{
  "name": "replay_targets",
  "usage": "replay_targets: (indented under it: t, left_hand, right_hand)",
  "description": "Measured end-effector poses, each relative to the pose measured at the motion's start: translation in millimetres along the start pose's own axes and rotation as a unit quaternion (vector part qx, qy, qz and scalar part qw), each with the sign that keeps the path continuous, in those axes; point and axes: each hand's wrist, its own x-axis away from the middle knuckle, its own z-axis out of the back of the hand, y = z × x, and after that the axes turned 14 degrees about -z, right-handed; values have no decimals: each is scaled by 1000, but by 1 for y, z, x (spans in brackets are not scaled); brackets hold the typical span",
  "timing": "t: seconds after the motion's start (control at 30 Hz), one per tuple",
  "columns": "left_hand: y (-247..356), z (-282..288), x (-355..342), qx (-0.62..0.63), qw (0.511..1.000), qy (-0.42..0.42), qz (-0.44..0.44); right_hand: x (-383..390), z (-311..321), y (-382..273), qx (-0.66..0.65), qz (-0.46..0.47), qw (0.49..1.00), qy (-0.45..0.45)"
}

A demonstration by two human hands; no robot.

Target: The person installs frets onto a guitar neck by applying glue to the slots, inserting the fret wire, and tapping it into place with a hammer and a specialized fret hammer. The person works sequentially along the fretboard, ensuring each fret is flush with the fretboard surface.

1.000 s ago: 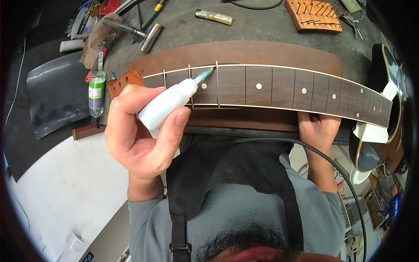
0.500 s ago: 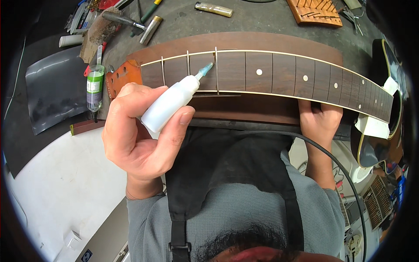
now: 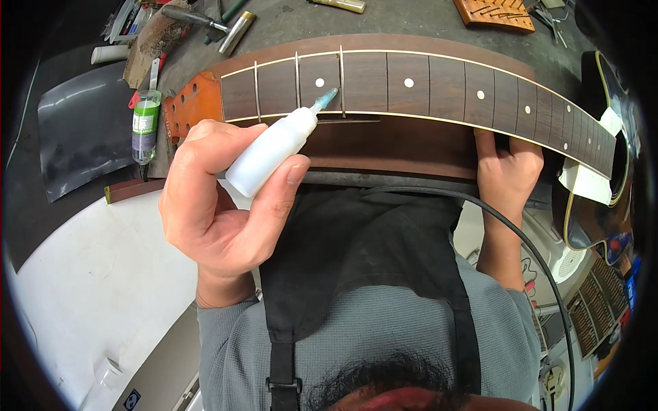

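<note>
Between the thumb and fingers of my left hand (image 3: 219, 212) is a small white squeeze bottle (image 3: 267, 154), tilted up to the right. Its bluish nozzle (image 3: 325, 100) points at the third silver fret wire (image 3: 342, 82) on the dark fretboard (image 3: 367, 82). The tip is beside that wire, toward the near edge; whether it touches cannot be made out. My right hand (image 3: 508, 168) grips the guitar neck from the near side, its fingertips hidden beneath. White dots mark the board. Three fret wires stand at the headstock (image 3: 193, 106) end; thin dark slots cross the board farther right.
Beneath the neck lies a brown panel (image 3: 391, 154). A hammer (image 3: 237, 34), a lighter (image 3: 340, 5), and a wooden block with nails (image 3: 495, 15) sit at the back. A green-labelled bottle (image 3: 144, 127) is at left. The black guitar body (image 3: 579, 226) and a black cable (image 3: 528, 240) are at right.
The nozzle tip has slid along the third fret wire toward the near edge, uncovering a white dot. The whole bench sits higher in the picture. My right hand stays at the neck.
</note>
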Motion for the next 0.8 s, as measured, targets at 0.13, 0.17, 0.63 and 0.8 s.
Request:
replay_targets:
  t: [0.13,0.17,0.63,0.8]
  left_hand:
    - [4,1,4,1,1000,-14,7]
    - [4,1,6,2,1000,-13,5]
    - [5,5,12,9,1000,-18,-11]
    - [4,7,14,16,999,-23,-19]
  right_hand:
    - [1,-1,2,1,-6,1000,5]
    - [0,-1,3,2,1,1000,6]
    - [0,-2,3,17,7,1000,10]
    - [1,-2,3,18,10,1000,14]
